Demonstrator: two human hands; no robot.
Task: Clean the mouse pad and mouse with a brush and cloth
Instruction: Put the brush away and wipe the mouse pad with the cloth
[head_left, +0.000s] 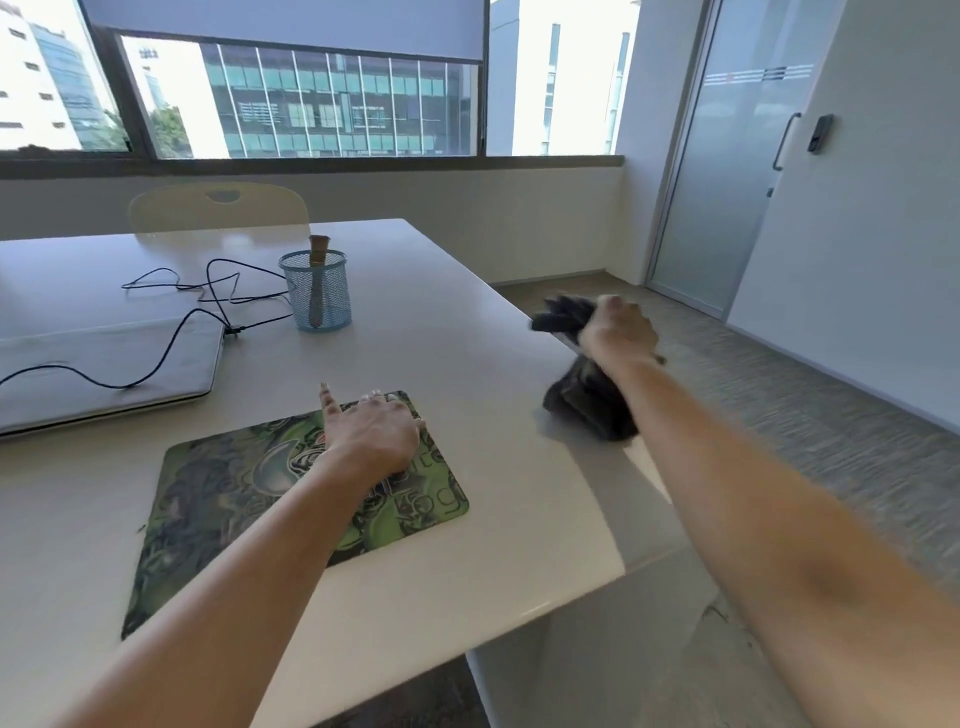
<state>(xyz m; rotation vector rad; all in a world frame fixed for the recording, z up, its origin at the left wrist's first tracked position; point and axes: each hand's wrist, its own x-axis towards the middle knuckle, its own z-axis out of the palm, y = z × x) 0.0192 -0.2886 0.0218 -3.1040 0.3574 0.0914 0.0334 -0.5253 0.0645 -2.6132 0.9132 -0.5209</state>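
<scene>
As far as one can judge from how things lie, the cleaning is somewhere in the middle, at the cloth part. Nearest, the green printed mouse pad (218, 499) lies flat on the counter (467, 338). The left hand (376, 434) rests on the pad's far right part, fingers stretched forward and thumb spread aside; this grip is open and, it seems, only presses the pad so that it does not slide. The mouse I cannot find; perhaps it is hidden under this palm, but that is not possible to tell. A little farther, to the right and well apart from the pad, the right hand (618, 330) hangs above the counter's edge. Its grip is closed tight around a dark cloth (592, 410), bunched in the fist and hanging below the wrist. This part is blurred, so I cannot tell if the cloth's lower end touches the counter. At the left lies a closed laptop (104, 364) with a black cable (208, 291). Farther back the brush (319, 244) stands upright in a blue mesh cup (317, 296), in no hand, so I judge the brushing either finished or not begun. Wiping of pad and mouse looks not yet finished.
</scene>
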